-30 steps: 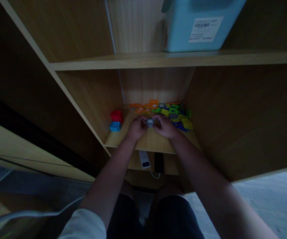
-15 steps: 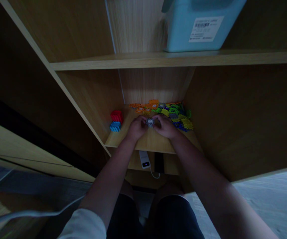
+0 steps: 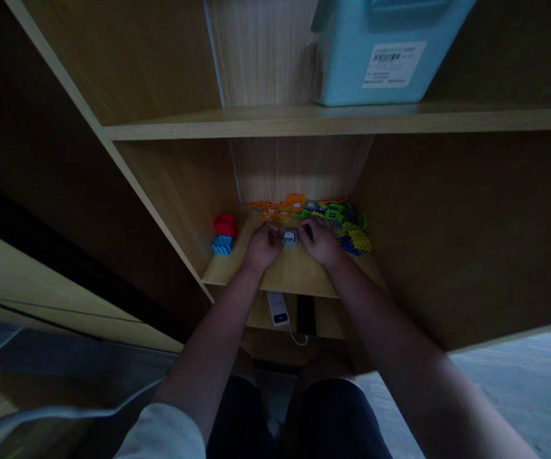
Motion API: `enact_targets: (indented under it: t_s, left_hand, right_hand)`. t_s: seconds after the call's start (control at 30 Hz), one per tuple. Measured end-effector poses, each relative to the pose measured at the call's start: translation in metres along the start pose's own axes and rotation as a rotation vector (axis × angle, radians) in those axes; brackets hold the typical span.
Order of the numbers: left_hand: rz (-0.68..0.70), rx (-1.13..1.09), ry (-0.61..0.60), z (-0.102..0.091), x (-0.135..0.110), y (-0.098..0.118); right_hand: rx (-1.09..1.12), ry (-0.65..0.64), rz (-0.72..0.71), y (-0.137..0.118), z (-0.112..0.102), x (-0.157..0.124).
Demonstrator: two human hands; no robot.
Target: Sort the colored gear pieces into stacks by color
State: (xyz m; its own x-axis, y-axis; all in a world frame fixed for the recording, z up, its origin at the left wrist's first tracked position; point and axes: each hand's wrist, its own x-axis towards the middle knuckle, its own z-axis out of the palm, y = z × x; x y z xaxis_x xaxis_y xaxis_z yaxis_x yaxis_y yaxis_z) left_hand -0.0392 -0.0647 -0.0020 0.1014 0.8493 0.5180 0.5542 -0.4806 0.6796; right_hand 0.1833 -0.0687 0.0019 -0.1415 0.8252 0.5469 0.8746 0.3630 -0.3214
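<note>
A small grey block of toothed interlocking pieces [image 3: 289,238] sits on the middle shelf between my two hands. My left hand [image 3: 262,247] is just to its left, fingers bent and a little apart from the thumb; whether a fingertip touches the block I cannot tell. On the other side, my right hand [image 3: 322,242] is slightly away from the block, with a dark gap between thumb and fingers. Behind and right of my right hand lie loose toothed pieces in green [image 3: 337,210], yellow [image 3: 359,240] and blue, with orange pieces [image 3: 295,203] along the back.
At the shelf's left stand a red block [image 3: 226,225] and a blue block [image 3: 222,245], both toothed. A light blue bin [image 3: 375,70] with a label is on the shelf above. Below are a white power bank [image 3: 278,309] with a cable and a black flat object [image 3: 305,315].
Both hands were at the sides of the grey block. My right hand has drawn back to the right, and more of the block shows between the hands. The view has shifted slightly.
</note>
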Motion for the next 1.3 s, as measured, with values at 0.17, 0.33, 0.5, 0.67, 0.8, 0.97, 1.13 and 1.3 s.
enact_targets:
  t_s: [0.17, 0.33, 0.5, 0.67, 0.8, 0.97, 1.13, 1.3]
  left_hand:
    - [-0.066, 0.025, 0.035, -0.001, 0.001, 0.003]
    - [-0.064, 0.029, 0.04, -0.002, 0.001, 0.006]
    - [-0.034, 0.016, 0.051, 0.001, 0.002, 0.003]
    - [-0.014, 0.011, 0.071, 0.002, 0.002, 0.002]
    - [-0.023, 0.022, 0.095, 0.002, 0.001, 0.002]
    - [0.028, 0.017, 0.156, 0.001, 0.001, 0.003]
    - [0.167, -0.023, 0.186, -0.004, -0.002, 0.009]
    - [0.25, -0.083, 0.111, -0.008, -0.006, 0.014]
  right_hand:
    - [-0.176, -0.021, 0.118, 0.005, 0.006, 0.02]
    - [-0.254, -0.12, 0.145, 0.018, 0.019, 0.048]
    - [-0.269, -0.201, 0.198, 0.024, 0.03, 0.07]
    - [-0.244, -0.119, 0.144, 0.025, 0.027, 0.078]
    - [-0.129, 0.016, -0.018, 0.02, 0.011, 0.077]
    - [0.253, 0.238, -0.024, -0.007, -0.006, 0.055]
    - [0.329, 0.232, -0.148, -0.031, -0.016, 0.017]
    - [0.334, 0.18, -0.22, -0.034, -0.017, -0.001]
